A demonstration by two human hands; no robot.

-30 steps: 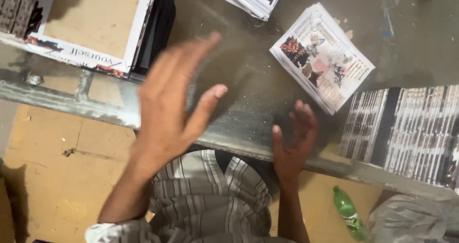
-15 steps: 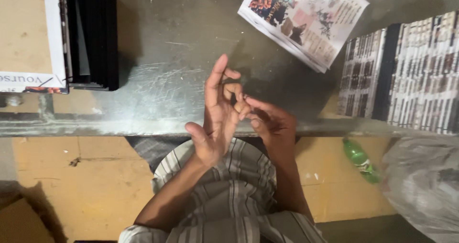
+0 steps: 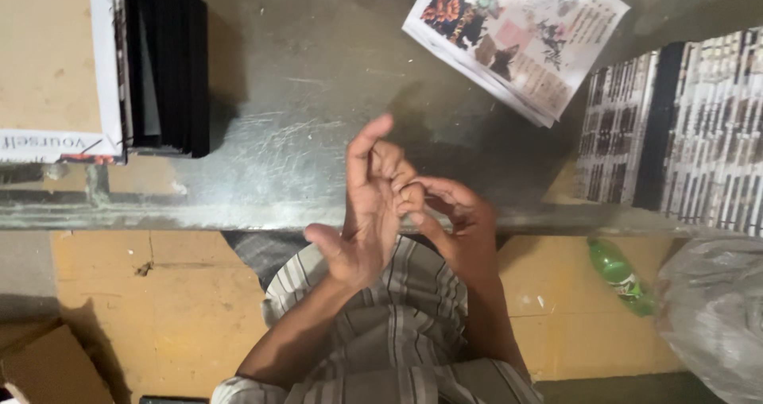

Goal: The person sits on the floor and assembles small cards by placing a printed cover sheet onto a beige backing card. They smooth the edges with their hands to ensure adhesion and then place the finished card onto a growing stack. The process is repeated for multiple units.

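My left hand is raised over the front edge of the scratched metal table, palm toward me, fingers spread and pointing up. My right hand sits right beside it, fingers curled, its fingertips pinching at the left hand's fingers. I see no object in either hand. A stack of colourful printed leaflets lies on the table beyond the hands, out of touch. My striped shirt fills the bottom centre.
Rows of dark printed sheets cover the table's right end. A black stack and a brown board with a white edge lie at the left. On the yellow floor are a green bottle, a plastic bag and a cardboard box.
A second ago my hands were apart, the left one open and lifted. They have come together, and the right fingers now pinch the left fingers. The view has shifted slightly.
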